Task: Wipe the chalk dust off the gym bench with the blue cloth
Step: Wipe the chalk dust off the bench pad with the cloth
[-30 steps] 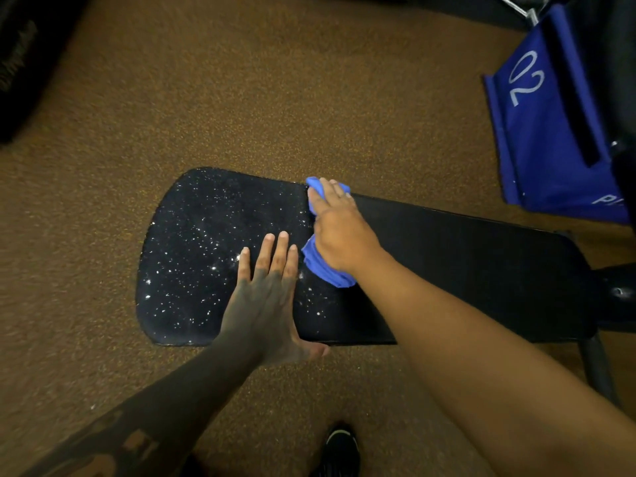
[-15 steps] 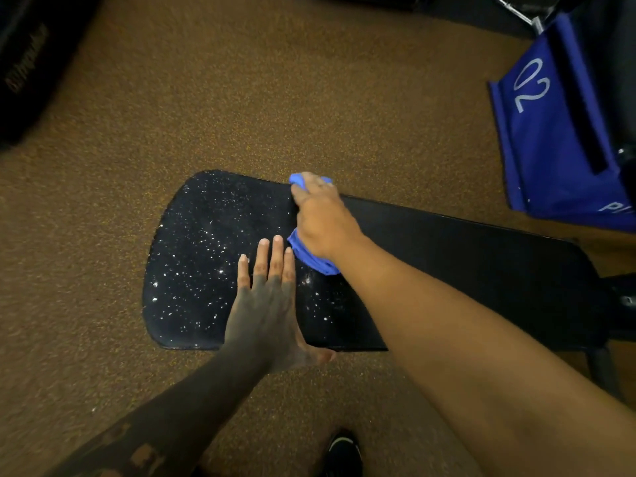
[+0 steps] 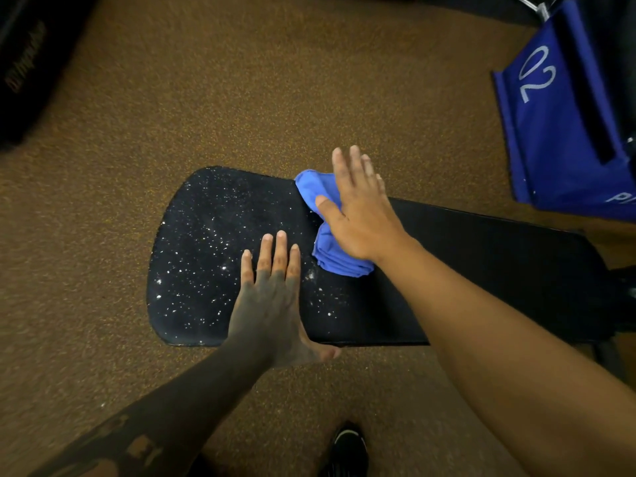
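Observation:
A long black gym bench (image 3: 481, 270) runs from left to right across the brown floor. White chalk dust (image 3: 206, 253) speckles its rounded left end, while the right part looks dark and clean. The folded blue cloth (image 3: 328, 258) lies at the boundary between the two, near the far edge. My right hand (image 3: 361, 215) presses flat on the cloth, thumb on the fabric, fingers stretched out past the bench's far edge. My left hand (image 3: 268, 304) rests flat on the dusty part by the near edge, fingers apart, holding nothing.
A blue bag marked "02" (image 3: 557, 132) stands on the floor at the far right. A black padded object (image 3: 27, 63) fills the top left corner. A black shoe (image 3: 347, 445) shows below the bench. The bench frame (image 3: 616, 352) sticks out at the right.
My right hand has gone from curled around the cloth to flat on it, fingers now reaching over the far edge. The left hand has stayed flat in place.

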The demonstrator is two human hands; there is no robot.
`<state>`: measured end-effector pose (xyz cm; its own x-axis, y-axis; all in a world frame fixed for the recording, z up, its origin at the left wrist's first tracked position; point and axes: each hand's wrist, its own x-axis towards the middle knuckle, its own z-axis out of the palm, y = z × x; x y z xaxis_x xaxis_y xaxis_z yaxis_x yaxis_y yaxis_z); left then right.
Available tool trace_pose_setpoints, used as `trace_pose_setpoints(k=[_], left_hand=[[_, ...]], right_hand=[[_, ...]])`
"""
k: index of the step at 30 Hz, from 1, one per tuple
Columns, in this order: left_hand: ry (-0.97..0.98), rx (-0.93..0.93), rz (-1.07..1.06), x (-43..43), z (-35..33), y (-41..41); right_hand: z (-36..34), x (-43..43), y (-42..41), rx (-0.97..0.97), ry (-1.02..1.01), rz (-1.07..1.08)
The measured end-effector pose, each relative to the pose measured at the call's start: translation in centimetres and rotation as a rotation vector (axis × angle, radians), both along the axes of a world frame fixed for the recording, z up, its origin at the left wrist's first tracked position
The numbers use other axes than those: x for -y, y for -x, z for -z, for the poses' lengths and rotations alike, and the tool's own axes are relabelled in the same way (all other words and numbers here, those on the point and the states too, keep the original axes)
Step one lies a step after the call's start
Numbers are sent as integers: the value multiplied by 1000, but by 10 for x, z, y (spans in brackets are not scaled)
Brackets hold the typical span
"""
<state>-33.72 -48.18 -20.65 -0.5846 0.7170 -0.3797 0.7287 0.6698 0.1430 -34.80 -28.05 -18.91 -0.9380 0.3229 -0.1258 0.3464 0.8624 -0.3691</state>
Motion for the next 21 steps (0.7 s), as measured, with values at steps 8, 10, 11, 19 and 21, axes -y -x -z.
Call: trace_pose_setpoints(k=[8, 10, 11, 19, 21], left_hand=[[34, -23, 53, 8, -3, 13], [23, -28, 67, 10, -2, 15], [21, -32, 75, 11, -2, 17], [13, -46, 156, 25, -2, 30], [20, -39, 149, 30, -3, 36]], right_hand=[[24, 47, -32, 64, -131, -129], [24, 43, -51, 72, -138, -176], [23, 38, -52, 80, -131, -131], [21, 70, -74, 95, -125, -145], [19, 57, -66, 124, -100, -39]])
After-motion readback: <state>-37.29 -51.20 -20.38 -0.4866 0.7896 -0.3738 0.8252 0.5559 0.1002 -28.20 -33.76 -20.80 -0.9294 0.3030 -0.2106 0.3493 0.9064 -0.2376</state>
